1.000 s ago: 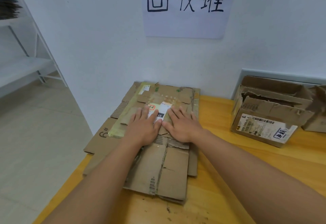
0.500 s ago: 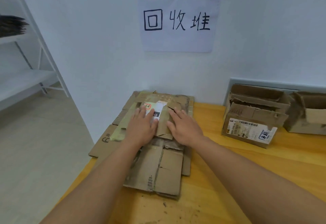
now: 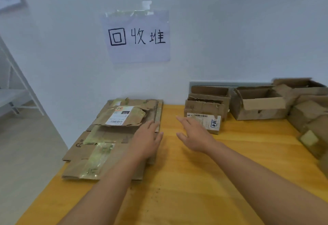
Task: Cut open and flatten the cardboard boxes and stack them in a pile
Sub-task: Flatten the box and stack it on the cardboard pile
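Flattened boxes (image 3: 113, 136) stacked at tabletop's (image 3: 204, 180) left end under the wall sign (image 3: 137, 36), likely marking the pile spot. Left hand (image 3: 146, 138) over pile's right edge, right hand (image 3: 193, 136) over bare wood, both grips open, holding nothing. Small box (image 3: 205, 107) and open box (image 3: 257, 102) uncut; insides hidden.

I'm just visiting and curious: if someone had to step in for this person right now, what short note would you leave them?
Left hand: open, holding nothing, over the right edge of the flattened cardboard pile.
Right hand: open, empty, above the wooden table, fingers pointing toward the labelled box.
Done: several boxes lie flattened and stacked under the wall sign.
Left: the labelled box, the open box beside it and more boxes at the right edge are not flattened yet. No cutting tool is in view.
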### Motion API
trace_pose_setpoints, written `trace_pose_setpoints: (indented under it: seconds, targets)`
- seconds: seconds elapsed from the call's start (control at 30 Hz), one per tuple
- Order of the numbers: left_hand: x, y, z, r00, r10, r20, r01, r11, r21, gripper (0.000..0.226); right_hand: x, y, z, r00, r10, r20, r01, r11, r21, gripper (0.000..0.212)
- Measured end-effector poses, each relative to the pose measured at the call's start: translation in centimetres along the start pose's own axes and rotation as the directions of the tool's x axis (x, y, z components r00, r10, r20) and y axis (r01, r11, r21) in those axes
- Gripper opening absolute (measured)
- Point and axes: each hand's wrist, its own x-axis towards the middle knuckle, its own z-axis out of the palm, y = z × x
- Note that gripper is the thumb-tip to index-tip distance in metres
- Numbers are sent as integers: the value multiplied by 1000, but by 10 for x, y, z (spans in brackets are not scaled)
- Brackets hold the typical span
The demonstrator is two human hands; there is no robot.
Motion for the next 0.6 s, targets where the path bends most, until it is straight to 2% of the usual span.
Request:
trace_pose_setpoints:
  seconds: [0.13,0.33,0.6]
  targets:
    - [2,38,25,1000,12,9,-12,999,41,53,-30,32,-15,997,65,-33,-64,998,18,64]
    - [14,77,56,996,-61,68,69,990,-121,57,-60,86,-29,981,190,-44,-185,978,97,66]
    - [57,91,87,969,-208,134,241,911,-335,72,-46,129,-24,950,313,7,-305,919,250,73]
